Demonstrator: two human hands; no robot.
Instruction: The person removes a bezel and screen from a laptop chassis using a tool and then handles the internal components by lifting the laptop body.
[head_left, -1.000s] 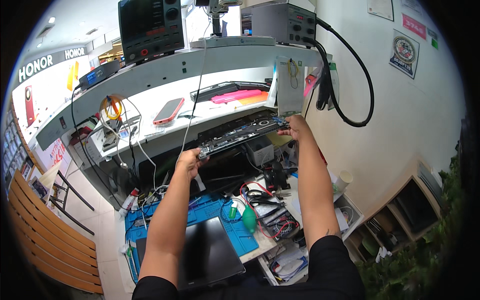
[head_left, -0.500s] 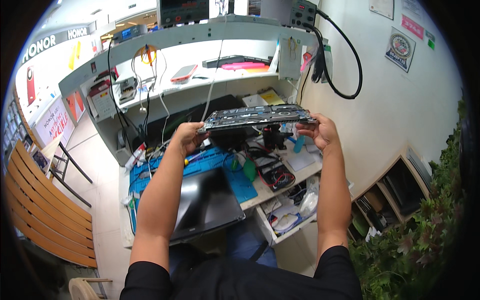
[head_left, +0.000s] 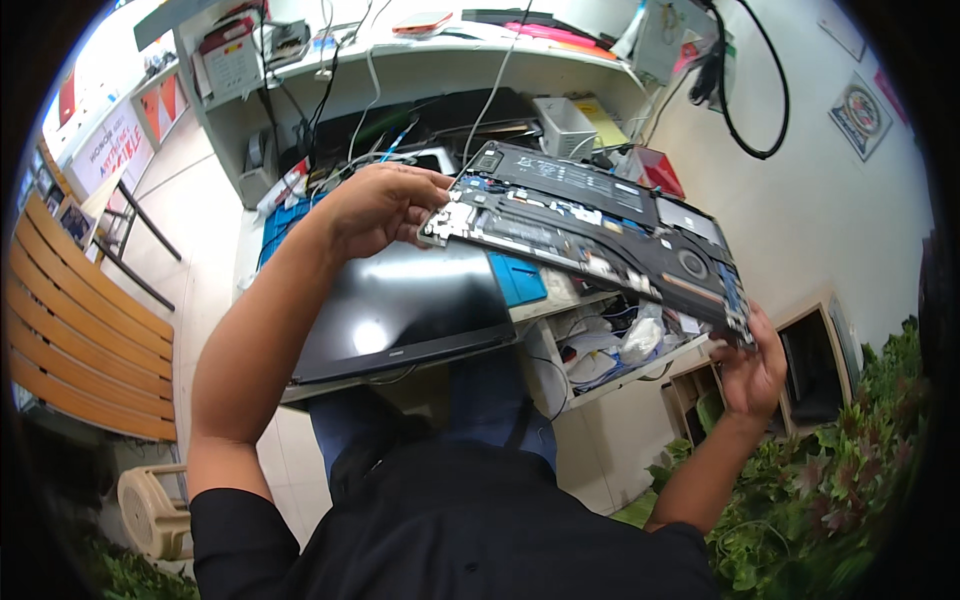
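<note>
Between my hands hangs an opened laptop base (head_left: 600,225), its battery, fan and circuit boards exposed and facing up. My left hand (head_left: 392,208) pinches its left corner with curled fingers. At the lower right corner my right hand (head_left: 752,365) grips the edge, thumb and fingers round it. The base is tilted, its right end lower and closer to me. Below it, a detached laptop screen (head_left: 410,305) lies on the bench at my lap, dark and glossy, with a bright reflection near its lower edge.
A blue work mat (head_left: 517,279) shows beside the screen. Right of my knees an open drawer (head_left: 625,375) holds cables and bags. Cables and a white basket (head_left: 565,128) stand behind. Leafy plants (head_left: 820,480) and a wooden shelf (head_left: 815,350) flank the right, a slatted bench (head_left: 90,340) the left.
The laptop base has come nearer and to the right, and turned from almost edge-on to show its inside. My right hand has dropped and moved right; the view has tipped downward.
</note>
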